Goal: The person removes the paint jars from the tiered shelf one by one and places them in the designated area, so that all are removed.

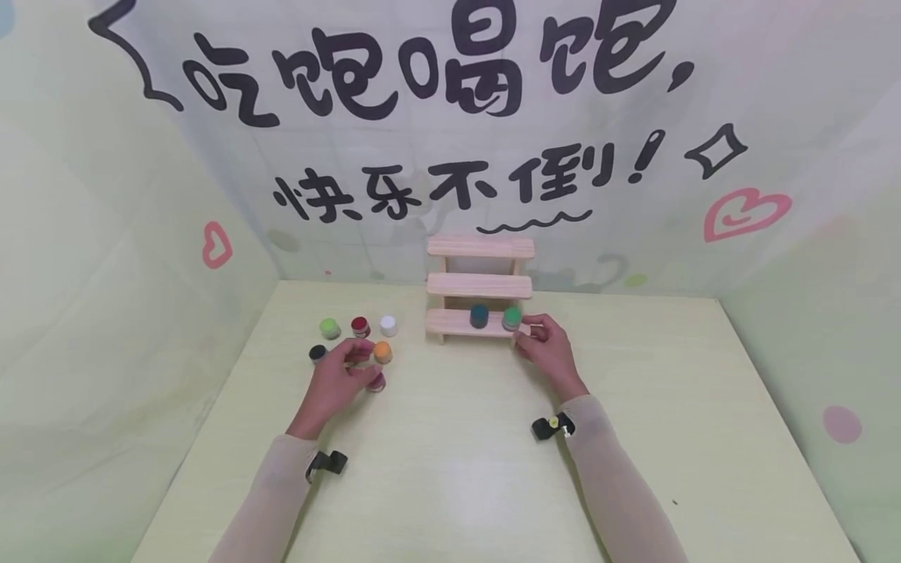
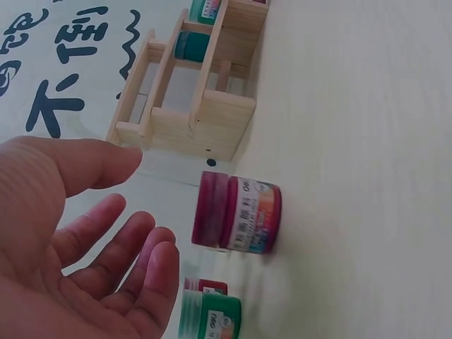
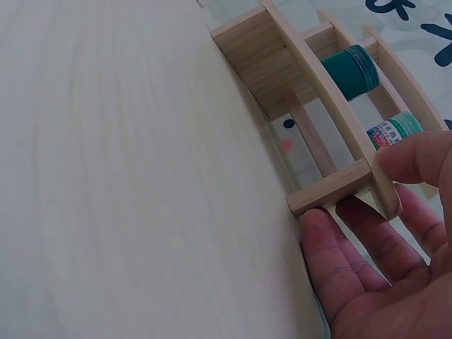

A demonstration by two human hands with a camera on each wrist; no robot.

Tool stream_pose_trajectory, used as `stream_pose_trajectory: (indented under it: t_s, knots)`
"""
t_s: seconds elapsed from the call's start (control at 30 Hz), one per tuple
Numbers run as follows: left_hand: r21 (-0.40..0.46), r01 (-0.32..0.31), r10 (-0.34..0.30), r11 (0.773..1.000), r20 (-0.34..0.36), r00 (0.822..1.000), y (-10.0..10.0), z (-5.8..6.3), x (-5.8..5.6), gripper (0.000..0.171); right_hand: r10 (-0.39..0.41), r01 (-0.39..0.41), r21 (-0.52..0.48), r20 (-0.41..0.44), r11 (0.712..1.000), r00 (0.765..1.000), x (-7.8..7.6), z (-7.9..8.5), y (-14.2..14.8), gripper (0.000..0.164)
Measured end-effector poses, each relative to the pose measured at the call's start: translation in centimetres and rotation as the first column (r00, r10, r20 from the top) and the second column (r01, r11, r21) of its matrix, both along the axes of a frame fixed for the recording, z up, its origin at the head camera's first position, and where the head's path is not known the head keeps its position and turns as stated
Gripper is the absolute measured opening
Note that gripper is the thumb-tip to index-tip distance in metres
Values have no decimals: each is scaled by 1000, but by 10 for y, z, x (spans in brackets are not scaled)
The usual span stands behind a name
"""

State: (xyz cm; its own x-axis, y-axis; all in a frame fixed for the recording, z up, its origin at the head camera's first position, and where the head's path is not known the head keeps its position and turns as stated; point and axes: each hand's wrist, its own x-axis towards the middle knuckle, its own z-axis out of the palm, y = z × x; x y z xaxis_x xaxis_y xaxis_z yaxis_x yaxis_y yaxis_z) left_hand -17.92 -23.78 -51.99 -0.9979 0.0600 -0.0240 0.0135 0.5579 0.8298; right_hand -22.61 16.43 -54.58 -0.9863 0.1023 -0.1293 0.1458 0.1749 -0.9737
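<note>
My left hand [image 1: 340, 385] hovers at the group of small paint jars, thumb and fingers spread apart. Its fingertips are right by the orange-lidded jar [image 1: 382, 353], the thumb over the magenta jar [image 1: 377, 383]. In the left wrist view that magenta jar [image 2: 256, 215] stands beyond the fingers, and nothing lies between them. My right hand [image 1: 552, 356] holds the right end of the lowest step of a wooden three-step shelf [image 1: 450, 321]. In the right wrist view its thumb rests on the plank, with fingers around the end. A teal jar [image 1: 479, 316] and a green jar [image 1: 511, 318] stand on this step.
Light green [image 1: 329, 328], red [image 1: 360, 326] and white [image 1: 389, 325] jars stand behind the left hand, with a black-lidded jar [image 1: 318, 353] to its left. A printed cloth backdrop [image 1: 394, 148] rises behind the table [image 1: 450, 469].
</note>
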Motion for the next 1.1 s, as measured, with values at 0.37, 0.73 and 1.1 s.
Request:
stream_pose_trajectory:
  t_s: [0.37, 0.73, 1.1]
  knots:
    - [63, 10, -9, 998, -18, 1000, 13, 23, -16, 43, -2, 2, -8, 0, 1000, 1000, 0, -1, 0, 39]
    - [101, 42, -38, 994, -36, 999, 32, 33, -27, 42, -1, 1, -24, -9, 1000, 1000, 0, -1, -2, 38]
    - [100, 61, -54, 993, -72, 996, 61, 40, -42, 41, 0, 0, -27, -14, 1000, 1000, 0, -2, -1, 38]
